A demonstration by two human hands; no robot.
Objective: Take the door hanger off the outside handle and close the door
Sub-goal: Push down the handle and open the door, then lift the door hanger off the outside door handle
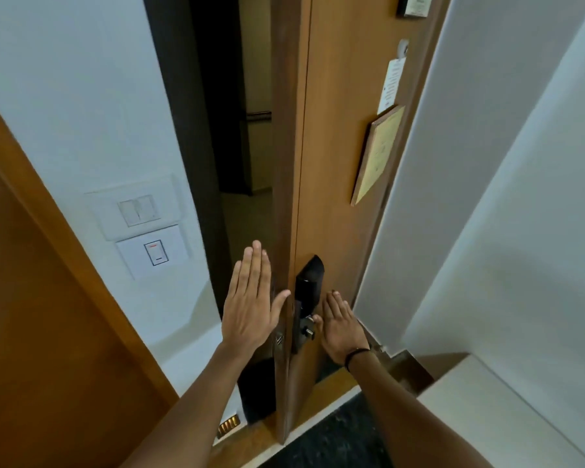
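Our left hand (250, 302) is flat and open at the door (331, 184) edge, thumb touching it. Our right hand (343, 327), fingers spread, holds nothing, resting by the black lock (308, 285). The hanger possibly hides behind the door.

Hotel room entry, wooden door (331, 163) ajar with electronic lock (308, 285), framed notice (379, 153) and hanging card (391, 86) on its inner face, key-card switch (155, 253) on wall

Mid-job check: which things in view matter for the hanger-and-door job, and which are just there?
Job:
door, ajar
inside lock and handle
left hand, open at the door edge
right hand, by the handle
Outside handle and hanger: hidden

Just there:
wall switches
framed notice
paper tag
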